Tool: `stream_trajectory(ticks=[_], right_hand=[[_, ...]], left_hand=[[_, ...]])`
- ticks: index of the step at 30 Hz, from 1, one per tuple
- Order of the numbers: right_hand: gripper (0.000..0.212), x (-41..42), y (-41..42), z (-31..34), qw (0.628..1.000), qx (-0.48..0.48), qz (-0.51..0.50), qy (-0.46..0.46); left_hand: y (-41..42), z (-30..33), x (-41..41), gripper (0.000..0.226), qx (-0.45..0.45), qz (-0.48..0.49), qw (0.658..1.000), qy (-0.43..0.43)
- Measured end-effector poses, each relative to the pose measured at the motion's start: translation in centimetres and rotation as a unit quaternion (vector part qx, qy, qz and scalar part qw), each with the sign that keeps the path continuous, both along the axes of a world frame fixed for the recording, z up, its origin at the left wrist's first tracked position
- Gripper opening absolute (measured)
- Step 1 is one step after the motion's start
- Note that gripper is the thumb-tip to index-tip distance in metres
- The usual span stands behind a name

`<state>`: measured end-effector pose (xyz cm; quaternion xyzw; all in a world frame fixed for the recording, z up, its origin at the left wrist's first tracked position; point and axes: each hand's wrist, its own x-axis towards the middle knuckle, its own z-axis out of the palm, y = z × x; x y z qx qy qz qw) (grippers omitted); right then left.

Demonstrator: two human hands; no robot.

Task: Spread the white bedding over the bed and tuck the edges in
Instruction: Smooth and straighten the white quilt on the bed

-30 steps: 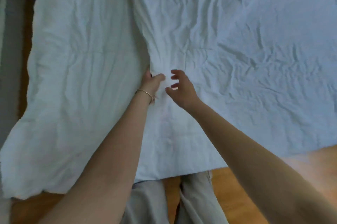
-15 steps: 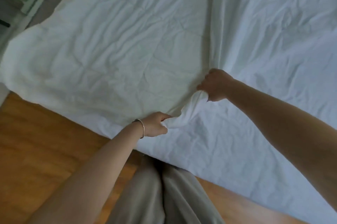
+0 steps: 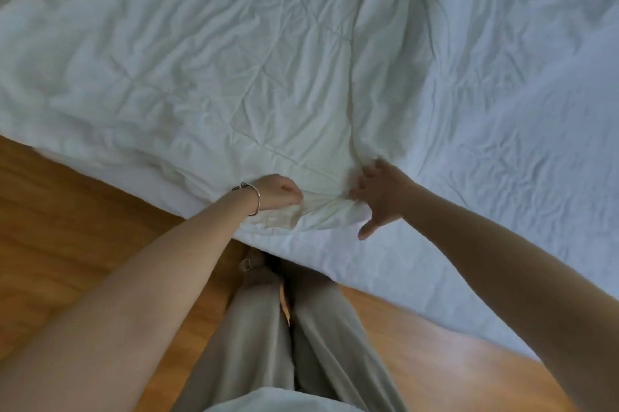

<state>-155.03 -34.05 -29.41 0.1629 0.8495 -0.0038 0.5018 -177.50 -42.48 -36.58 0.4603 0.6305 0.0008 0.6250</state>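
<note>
We saw the left hand (image 3: 279, 192) curled tight on a bunched fold of the bedding (image 3: 234, 76), gripping it just in from the near edge. A thin bracelet (image 3: 255, 198) sat on that wrist. The right hand (image 3: 382, 197) lay just beside the same bunch, fingers spread and loose, thumb pointing down toward the edge; fingertips touched the cloth where the creases gathered, nothing held. Between the two hands the cloth was puckered into a small knot of wrinkles. A long seam-like ridge ran from the right hand away across the bedding. The bedding lay spread wide and rumpled, its near edge running diagonally over the wood floor (image 3: 67, 227). Below the edge, near the bunch, stood the person's legs in beige trousers (image 3: 261, 328).
</note>
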Motion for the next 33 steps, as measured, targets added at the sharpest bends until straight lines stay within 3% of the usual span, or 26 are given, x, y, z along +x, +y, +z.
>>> stream_trajectory(ticks=[3, 6, 10, 14, 15, 17, 19, 21, 23, 25, 27, 29, 31, 33], right_hand=[[0.110, 0.7, 4.2, 0.9, 0.984, 0.048, 0.157, -0.065], [0.120, 1.2, 9.1, 1.4, 0.979, 0.069, 0.180, -0.069], [0.131, 1.6, 15.6, 1.5, 0.978, 0.095, 0.187, -0.019], [0.138, 1.1, 21.2, 1.2, 0.968, 0.092, 0.233, 0.025], [0.141, 1.0, 22.2, 0.9, 0.966, 0.084, 0.241, 0.035], [0.147, 0.8, 23.8, 0.5, 0.968, 0.060, 0.238, 0.058], [0.152, 0.8, 25.1, 0.5, 0.975, 0.033, 0.209, 0.064], [0.154, 1.0, 26.4, 1.0, 0.971, 0.032, 0.236, 0.023], [0.157, 1.6, 27.6, 1.4, 0.948, 0.053, 0.311, -0.038], [0.156, 3.0, 28.3, 1.6, 0.927, 0.076, 0.358, -0.082], [0.146, 5.2, 27.7, 1.7, 0.932, 0.082, 0.336, -0.113], [0.119, 9.0, 25.6, 1.6, 0.955, 0.052, 0.268, -0.117], [0.091, 14.0, 23.1, 1.1, 0.981, 0.014, 0.173, -0.093], [0.082, 19.8, 20.0, 0.1, 0.996, -0.004, 0.059, -0.064]], left_hand=[[2.7, 0.7, 3.8, 0.014, 0.079, -0.004, 0.997, 0.021], [5.4, 1.5, 8.7, 0.015, 0.093, 0.002, 0.996, -0.011], [8.5, 1.2, 14.7, 0.036, 0.068, 0.203, 0.973, -0.087], [13.0, 0.9, 19.4, 0.112, 0.039, 0.411, 0.910, -0.047], [14.1, 0.9, 20.5, 0.121, 0.041, 0.454, 0.889, -0.047], [15.4, 0.8, 22.6, 0.100, 0.115, 0.496, 0.859, -0.058], [15.5, 1.1, 24.6, 0.071, 0.187, 0.423, 0.886, -0.013], [14.8, 2.0, 26.1, 0.058, 0.221, 0.255, 0.937, 0.085], [13.7, 3.1, 27.6, 0.051, 0.242, 0.102, 0.955, 0.141], [12.5, 4.0, 29.4, 0.051, 0.242, 0.021, 0.961, 0.131], [10.8, 4.3, 30.6, 0.050, 0.217, -0.003, 0.971, 0.099], [8.4, 3.8, 30.8, 0.040, 0.171, 0.032, 0.982, 0.070], [5.7, 3.0, 30.4, 0.047, 0.124, 0.095, 0.986, 0.060], [3.5, 1.9, 30.7, 0.053, 0.095, 0.112, 0.987, 0.071]])
